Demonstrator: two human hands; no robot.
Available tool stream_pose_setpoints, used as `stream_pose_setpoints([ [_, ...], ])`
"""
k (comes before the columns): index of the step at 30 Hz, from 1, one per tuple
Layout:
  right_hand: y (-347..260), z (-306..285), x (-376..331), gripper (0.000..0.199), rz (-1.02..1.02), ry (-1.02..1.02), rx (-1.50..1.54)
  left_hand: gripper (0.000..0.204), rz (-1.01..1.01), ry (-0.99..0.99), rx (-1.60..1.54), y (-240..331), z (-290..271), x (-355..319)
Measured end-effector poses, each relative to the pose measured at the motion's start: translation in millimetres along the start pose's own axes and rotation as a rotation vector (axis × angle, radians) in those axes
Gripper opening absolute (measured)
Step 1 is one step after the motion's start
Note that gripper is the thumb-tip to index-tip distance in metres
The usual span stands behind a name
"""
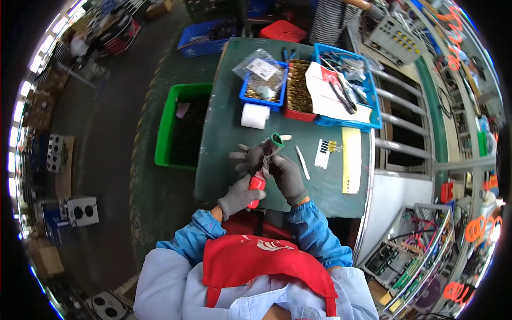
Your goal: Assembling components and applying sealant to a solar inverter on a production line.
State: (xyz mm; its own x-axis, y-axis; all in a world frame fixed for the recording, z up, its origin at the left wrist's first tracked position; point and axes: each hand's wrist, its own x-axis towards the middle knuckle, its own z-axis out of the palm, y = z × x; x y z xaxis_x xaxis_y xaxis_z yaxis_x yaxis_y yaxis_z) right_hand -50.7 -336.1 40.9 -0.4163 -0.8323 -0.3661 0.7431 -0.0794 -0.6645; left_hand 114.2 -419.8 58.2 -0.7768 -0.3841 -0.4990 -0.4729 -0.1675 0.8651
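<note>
Both my hands wear grey gloves and are together over the near half of a green table [224, 178]. My left hand [234, 198] is closed round a red-handled tool [256, 188]; its tip goes up against a loose grey glove, so its exact kind is hidden. My right hand [288, 177] pinches the loose glove [255, 156], whose empty fingers point left and whose green-edged cuff opens at the top. Just right of it lies a white pen-like stick [302, 162]. A white roll [255, 116] stands beyond the loose glove.
At the back are a blue tray [244, 99] under a plastic bag, a red bin of small brass-coloured parts [300, 90], and a blue crate [377, 114] with tools and paper. A yellow strip [351, 160] lies right. A green bin [164, 136] stands left of the table; metal rails [402, 149] run right.
</note>
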Motion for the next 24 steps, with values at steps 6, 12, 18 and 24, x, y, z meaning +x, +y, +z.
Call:
stream_pose_setpoints([
  [6, -24, -22, -49, 0.017, -0.228, 0.259, -0.247, 0.037, -0.062, -0.267, -0.160, 33, 46, 8],
  [12, -45, -44, -101, 0.020, -0.416, 0.546, -0.326, 0.038, -0.181, -0.513, -0.267, 42, 93, 2],
  [18, -65, -54, -155, 0.037, -0.458, 0.677, -0.150, 0.039, -0.243, -0.644, -0.276, 53, 143, -19],
  [24, -65, -82, -178, 0.035, -0.563, 0.721, 0.067, 0.041, -0.357, -0.764, -0.377, 60, 168, -34],
])
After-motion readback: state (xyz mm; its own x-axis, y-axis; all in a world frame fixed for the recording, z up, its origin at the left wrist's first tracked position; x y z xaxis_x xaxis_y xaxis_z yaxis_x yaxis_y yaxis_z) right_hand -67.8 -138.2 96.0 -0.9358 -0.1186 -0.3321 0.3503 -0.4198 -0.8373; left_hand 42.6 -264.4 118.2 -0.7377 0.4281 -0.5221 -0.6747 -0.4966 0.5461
